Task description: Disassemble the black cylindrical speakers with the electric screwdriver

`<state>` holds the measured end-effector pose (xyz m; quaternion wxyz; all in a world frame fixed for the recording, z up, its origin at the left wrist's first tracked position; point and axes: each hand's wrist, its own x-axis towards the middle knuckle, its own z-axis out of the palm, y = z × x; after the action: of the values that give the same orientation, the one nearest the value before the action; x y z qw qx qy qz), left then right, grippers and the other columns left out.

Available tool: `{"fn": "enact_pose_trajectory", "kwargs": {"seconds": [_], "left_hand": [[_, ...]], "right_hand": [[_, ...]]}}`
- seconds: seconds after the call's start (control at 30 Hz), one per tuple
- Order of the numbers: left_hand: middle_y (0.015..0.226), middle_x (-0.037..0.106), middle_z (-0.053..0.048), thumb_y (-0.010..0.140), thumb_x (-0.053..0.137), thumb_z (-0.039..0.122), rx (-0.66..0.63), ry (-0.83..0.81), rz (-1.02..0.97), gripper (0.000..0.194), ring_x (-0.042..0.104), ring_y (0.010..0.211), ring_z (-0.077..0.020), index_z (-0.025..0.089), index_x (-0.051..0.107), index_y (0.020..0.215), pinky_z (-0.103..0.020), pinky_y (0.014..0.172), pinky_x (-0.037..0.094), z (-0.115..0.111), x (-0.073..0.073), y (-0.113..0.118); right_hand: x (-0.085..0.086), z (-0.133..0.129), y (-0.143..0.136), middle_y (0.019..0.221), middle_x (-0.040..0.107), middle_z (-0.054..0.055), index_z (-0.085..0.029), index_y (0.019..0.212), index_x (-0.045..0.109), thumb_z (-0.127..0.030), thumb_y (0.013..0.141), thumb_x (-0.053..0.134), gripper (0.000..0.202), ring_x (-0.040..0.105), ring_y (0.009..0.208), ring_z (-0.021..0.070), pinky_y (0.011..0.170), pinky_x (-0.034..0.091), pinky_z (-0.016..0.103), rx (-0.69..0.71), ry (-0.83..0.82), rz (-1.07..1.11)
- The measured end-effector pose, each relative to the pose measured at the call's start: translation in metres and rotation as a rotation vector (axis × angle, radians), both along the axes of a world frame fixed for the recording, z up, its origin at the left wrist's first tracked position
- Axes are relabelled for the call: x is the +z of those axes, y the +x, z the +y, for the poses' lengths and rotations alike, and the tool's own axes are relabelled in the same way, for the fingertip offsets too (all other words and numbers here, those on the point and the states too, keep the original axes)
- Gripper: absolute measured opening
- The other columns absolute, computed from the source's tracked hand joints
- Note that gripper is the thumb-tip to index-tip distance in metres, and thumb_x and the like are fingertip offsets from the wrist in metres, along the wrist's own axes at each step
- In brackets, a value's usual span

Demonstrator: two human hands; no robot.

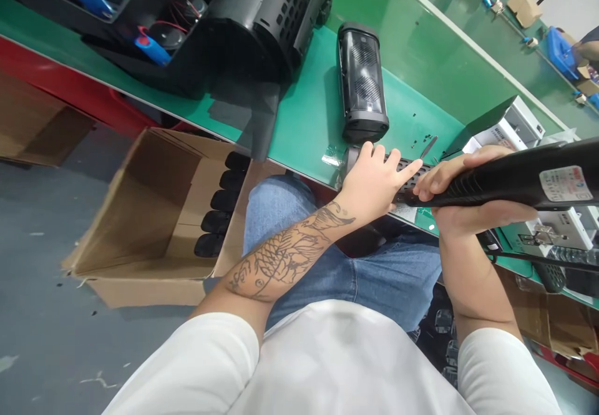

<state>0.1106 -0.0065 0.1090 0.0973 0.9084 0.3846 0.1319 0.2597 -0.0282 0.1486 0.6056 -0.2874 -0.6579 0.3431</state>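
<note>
My right hand [461,184] is wrapped round a thick black electric screwdriver [505,176] with a white label on its side. It lies nearly level, its tip end pointing left at the near edge of the bench. My left hand [374,178] rests over a black speaker housing with a perforated grille [414,170] and holds it down, fingers spread across it. The fingers and the tool hide much of this housing and the screwdriver's tip. Just beyond stands another black speaker [363,84] with a clear front and two round mesh drivers.
Small black screws [427,139] and a tweezer-like tool lie on the green bench [304,122]. Black housings [253,22] and a bin with wired drivers sit at the left. A cardboard box [140,215] with black parts stands below. White-fronted devices [510,125] are at the right.
</note>
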Motion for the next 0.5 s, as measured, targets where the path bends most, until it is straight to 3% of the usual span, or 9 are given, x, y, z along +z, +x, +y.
{"fn": "enact_pose_trajectory", "kwargs": {"seconds": [0.13, 0.27, 0.37, 0.5], "left_hand": [[0.151, 0.068, -0.024, 0.092, 0.088, 0.033, -0.001, -0.016, 0.007, 0.091, 0.065, 0.131, -0.0487, 0.023, 0.049, 0.174, -0.061, 0.11, 0.046, -0.001, 0.001, 0.001], [0.153, 0.067, -0.025, 0.095, 0.084, 0.026, 0.0, -0.058, 0.035, 0.085, 0.065, 0.134, -0.0498, 0.022, 0.051, 0.173, -0.063, 0.112, 0.048, 0.0, 0.005, 0.003], [0.155, 0.066, -0.026, 0.094, 0.085, 0.027, -0.002, -0.065, 0.041, 0.075, 0.064, 0.135, -0.0506, 0.017, 0.06, 0.164, -0.065, 0.114, 0.047, 0.0, 0.006, 0.003], [0.155, 0.065, -0.027, 0.092, 0.087, 0.03, 0.0, -0.076, 0.055, 0.069, 0.063, 0.136, -0.0504, 0.014, 0.066, 0.156, -0.066, 0.116, 0.046, 0.0, 0.006, 0.003]], "right_hand": [[-0.016, 0.019, -0.01, 0.066, 0.043, 0.0, -0.014, 0.109, 0.055, -0.068, 0.114, 0.05, 0.054, 0.046, 0.05, 0.0066, 0.052, 0.047, 0.015, 0.169, 0.275, 0.044], [-0.021, 0.026, -0.008, 0.065, 0.038, -0.002, -0.015, 0.112, 0.055, -0.072, 0.114, 0.047, 0.058, 0.038, 0.046, 0.0038, 0.05, 0.045, 0.013, 0.212, 0.268, 0.051], [-0.017, 0.027, 0.002, 0.066, 0.042, -0.001, -0.016, 0.114, 0.054, -0.063, 0.116, 0.047, 0.048, 0.045, 0.048, 0.0051, 0.053, 0.05, 0.014, 0.302, 0.239, -0.036], [-0.012, 0.029, 0.01, 0.067, 0.046, -0.001, -0.016, 0.112, 0.053, -0.065, 0.113, 0.056, 0.049, 0.051, 0.051, 0.0062, 0.054, 0.047, 0.013, 0.327, 0.21, -0.105]]}}
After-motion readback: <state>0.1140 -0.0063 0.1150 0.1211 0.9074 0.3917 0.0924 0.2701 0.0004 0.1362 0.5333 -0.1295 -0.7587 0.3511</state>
